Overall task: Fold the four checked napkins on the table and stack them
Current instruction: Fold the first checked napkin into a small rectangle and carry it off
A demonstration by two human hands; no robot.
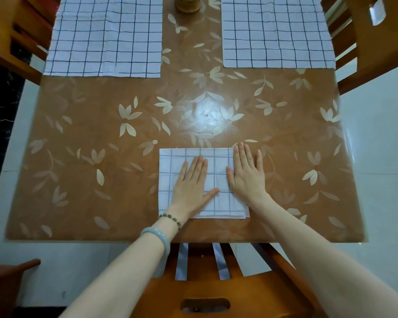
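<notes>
Underneath — brown floral tabletop [83, 125], pale tiles [381, 125].

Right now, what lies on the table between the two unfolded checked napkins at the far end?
In the head view, between the left unfolded napkin and the right unfolded napkin is bare flowered tabletop, with a brown container, cut off by the frame, at the far edge.

Folded napkin [194, 157] near edge; two unfolded napkins [106, 35] [276, 31] far.

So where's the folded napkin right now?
In the head view the folded napkin lies at the near middle of the table, pressed flat under the left hand and the right hand, well apart from the two unfolded napkins at the far corners.
</notes>
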